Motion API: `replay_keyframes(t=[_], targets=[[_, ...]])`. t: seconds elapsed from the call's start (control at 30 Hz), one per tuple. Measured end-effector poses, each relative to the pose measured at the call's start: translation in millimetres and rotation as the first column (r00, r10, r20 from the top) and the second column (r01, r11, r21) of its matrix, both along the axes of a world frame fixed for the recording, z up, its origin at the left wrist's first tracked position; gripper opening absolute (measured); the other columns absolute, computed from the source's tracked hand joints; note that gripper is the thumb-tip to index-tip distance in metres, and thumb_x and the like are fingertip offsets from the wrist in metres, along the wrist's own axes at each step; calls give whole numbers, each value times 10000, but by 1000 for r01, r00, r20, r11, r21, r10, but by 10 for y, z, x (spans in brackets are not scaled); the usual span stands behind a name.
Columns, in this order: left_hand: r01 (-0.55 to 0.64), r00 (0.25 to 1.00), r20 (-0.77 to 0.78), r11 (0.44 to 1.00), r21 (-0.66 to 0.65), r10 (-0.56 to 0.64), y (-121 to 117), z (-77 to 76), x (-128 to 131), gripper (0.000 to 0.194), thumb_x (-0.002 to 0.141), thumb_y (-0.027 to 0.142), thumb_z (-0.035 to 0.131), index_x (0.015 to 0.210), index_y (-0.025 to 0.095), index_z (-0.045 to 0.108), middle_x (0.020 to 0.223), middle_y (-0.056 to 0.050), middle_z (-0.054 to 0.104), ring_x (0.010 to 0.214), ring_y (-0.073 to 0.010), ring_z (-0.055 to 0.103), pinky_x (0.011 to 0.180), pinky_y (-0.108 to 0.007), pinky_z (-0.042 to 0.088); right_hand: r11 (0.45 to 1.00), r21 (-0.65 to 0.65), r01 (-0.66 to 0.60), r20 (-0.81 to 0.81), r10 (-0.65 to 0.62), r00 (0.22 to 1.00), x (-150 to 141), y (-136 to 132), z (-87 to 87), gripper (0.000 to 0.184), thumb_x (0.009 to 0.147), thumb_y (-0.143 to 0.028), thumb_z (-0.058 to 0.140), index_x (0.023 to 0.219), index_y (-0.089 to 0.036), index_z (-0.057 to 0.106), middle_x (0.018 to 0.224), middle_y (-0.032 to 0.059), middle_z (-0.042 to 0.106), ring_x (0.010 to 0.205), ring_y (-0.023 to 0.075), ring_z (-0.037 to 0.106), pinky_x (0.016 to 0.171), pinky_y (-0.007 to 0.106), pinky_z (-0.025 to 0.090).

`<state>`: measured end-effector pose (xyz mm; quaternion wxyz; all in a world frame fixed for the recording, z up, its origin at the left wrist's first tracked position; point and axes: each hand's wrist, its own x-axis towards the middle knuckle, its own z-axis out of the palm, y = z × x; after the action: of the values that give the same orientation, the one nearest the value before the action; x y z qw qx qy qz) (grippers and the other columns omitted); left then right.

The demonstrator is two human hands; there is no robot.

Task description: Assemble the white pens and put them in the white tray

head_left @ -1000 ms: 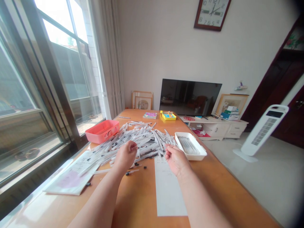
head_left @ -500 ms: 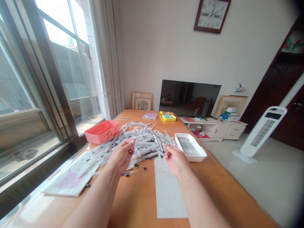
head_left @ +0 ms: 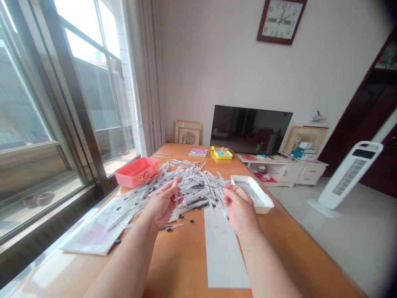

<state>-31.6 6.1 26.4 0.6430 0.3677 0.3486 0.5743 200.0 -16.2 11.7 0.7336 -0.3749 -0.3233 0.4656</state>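
My left hand (head_left: pixel 163 203) is closed, with thumb and fingers pinching a clear pen barrel (head_left: pixel 176 202) that stands nearly upright. Opposite it, my right hand (head_left: pixel 239 206) is pinched on a thin dark pen refill (head_left: pixel 212 186), which points left toward the other hand. Behind both hands spreads a large pile of pens (head_left: pixel 189 178), whitish barrels with black ends, lying in all directions. Just right of my right hand stands a white tray (head_left: pixel 269 204) with a layer of slim refills in it. A paper sheet (head_left: pixel 226 256) lies below my right hand.
A red plastic basket (head_left: pixel 132 179) is at the pile's left, above a booklet (head_left: pixel 93 231). Black caps (head_left: pixel 192 221) are scattered in front. A yellow box (head_left: pixel 222 154) and a colourful booklet (head_left: pixel 198 152) lie at the wooden table's (head_left: pixel 180 256) far end.
The barrel in my left hand now shows upright, and the dark refill now extends left from my right hand. My right hand has shifted slightly right; the view has turned a little left.
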Motion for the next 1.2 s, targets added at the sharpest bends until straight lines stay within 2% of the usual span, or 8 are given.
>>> replay_keyframes(t=[0.17,0.3,0.43,0.7,0.9,1.03,1.2], targets=[[80,962,-270,991,111,-47,-24,-24,21,437,826,373,717,1217,183,664,867,-20,580,719,-91,504,606,-203,406,999,40,31,35,-32,999,-7,-53,56,201,738,-238,754,914,-195,668,686,-41,542,591,82,459,577,220,353],[134,865,-501,968,210,-12,-23,-46,41,314,836,397,687,1071,192,646,842,-1,580,721,-116,493,621,-235,395,997,51,49,64,-53,997,2,-68,81,206,748,-239,745,929,-206,651,743,-45,549,586,70,453,585,221,355],[172,783,-621,953,251,22,-35,-29,53,264,846,422,660,963,189,622,791,15,565,678,-113,457,620,-240,372,996,53,73,113,-78,991,17,-65,80,204,754,-236,732,935,-206,642,750,-45,544,585,68,447,576,222,342],[207,688,-720,925,317,93,-6,-71,16,262,854,420,625,980,190,635,846,-8,614,716,-130,500,664,-254,401,997,-9,76,160,-74,984,49,-61,61,252,706,-256,747,921,-198,629,694,-41,545,559,90,440,530,232,333],[328,628,-776,883,335,61,-54,-55,49,213,850,382,609,932,188,636,797,3,589,702,-130,476,642,-249,389,998,-9,70,189,-67,980,33,-40,43,244,720,-280,762,885,-211,595,631,-62,529,544,93,447,529,227,348],[351,616,-787,891,288,12,-111,-30,131,231,840,400,615,928,187,635,759,11,568,676,-128,464,628,-247,380,1000,-17,6,244,-2,970,-62,-47,1,241,739,-330,766,836,-206,583,619,-49,558,560,106,475,545,237,378],[362,666,-744,896,258,-55,-147,-26,201,260,848,428,608,945,191,654,833,-21,619,747,-157,519,663,-261,399,987,-80,-136,414,157,897,-263,-117,-78,204,789,-381,706,827,-187,653,672,-8,620,618,134,525,611,270,432]])
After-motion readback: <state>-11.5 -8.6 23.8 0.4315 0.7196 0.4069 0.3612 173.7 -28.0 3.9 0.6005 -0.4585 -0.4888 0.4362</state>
